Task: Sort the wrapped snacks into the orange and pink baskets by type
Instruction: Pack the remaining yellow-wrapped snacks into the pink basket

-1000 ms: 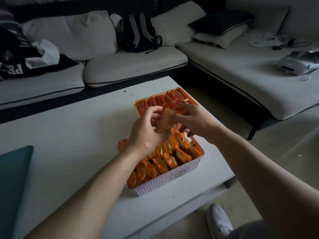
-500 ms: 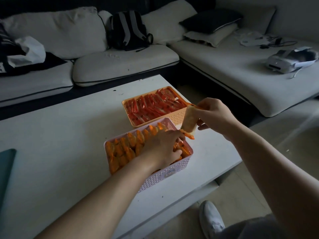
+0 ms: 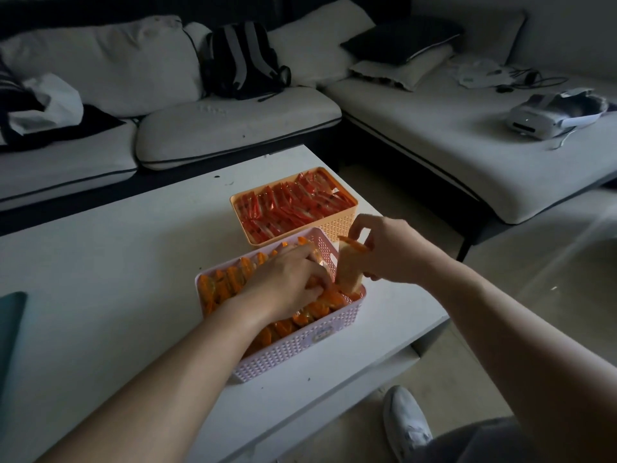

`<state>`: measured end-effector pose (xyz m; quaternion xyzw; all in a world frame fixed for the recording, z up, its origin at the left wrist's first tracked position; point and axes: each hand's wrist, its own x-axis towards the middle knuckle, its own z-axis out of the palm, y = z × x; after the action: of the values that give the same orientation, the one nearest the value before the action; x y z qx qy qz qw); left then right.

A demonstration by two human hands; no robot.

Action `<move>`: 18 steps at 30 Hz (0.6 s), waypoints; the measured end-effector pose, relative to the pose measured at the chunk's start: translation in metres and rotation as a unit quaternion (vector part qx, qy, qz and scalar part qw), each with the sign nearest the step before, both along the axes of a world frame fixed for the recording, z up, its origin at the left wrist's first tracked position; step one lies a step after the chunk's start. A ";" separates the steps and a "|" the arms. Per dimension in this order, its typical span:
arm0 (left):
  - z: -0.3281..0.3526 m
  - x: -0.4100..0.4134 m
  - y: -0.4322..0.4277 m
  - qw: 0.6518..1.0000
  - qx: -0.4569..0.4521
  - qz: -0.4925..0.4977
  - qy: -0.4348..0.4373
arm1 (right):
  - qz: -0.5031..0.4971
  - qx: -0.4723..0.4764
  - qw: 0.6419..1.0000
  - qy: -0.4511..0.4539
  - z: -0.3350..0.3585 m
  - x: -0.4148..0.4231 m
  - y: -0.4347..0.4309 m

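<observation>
Pink basket [image 3: 300, 345] on the desk [image 3: 100, 262] holds orange-wrapped snacks [image 3: 227, 282]; the orange basket [image 3: 337, 225] just beyond holds red-wrapped snacks [image 3: 287, 205]. Right hand [image 3: 390, 252] pinches a pale packet [image 3: 349, 272] by its top, long axis upright, lower end at the pink basket's far right corner. Left hand [image 3: 287, 279] lies curled among the snacks beside it; whether it grips one cannot be told.

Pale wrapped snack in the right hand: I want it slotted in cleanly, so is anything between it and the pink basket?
Nothing visible lies between: the pale wrapped snack, pinched by the right hand, dips into the pink plastic basket's right corner. The left hand sits just beside it.
</observation>
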<state>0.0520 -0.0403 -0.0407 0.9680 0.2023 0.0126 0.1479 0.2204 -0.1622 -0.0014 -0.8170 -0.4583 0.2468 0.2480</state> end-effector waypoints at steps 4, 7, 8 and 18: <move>-0.001 -0.002 0.003 0.999 -0.032 0.000 -0.013 | 0.063 -0.079 0.987 -0.127 -0.004 -0.012 0.000; -0.002 -0.003 0.006 0.999 -0.047 -0.014 -0.020 | 0.100 -0.131 0.960 -0.228 -0.010 -0.019 0.001; -0.003 -0.003 0.006 0.998 -0.051 -0.016 -0.021 | 0.109 -0.138 0.956 -0.235 -0.011 -0.018 0.003; -0.001 -0.004 0.004 0.996 -0.076 -0.031 -0.037 | 0.045 -0.142 0.965 -0.215 -0.037 -0.016 0.013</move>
<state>0.0478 -0.0364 -0.0418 0.9586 0.1674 0.0279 0.2288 0.2046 -0.1492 -0.0389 -0.8561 -0.4975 0.1392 0.0137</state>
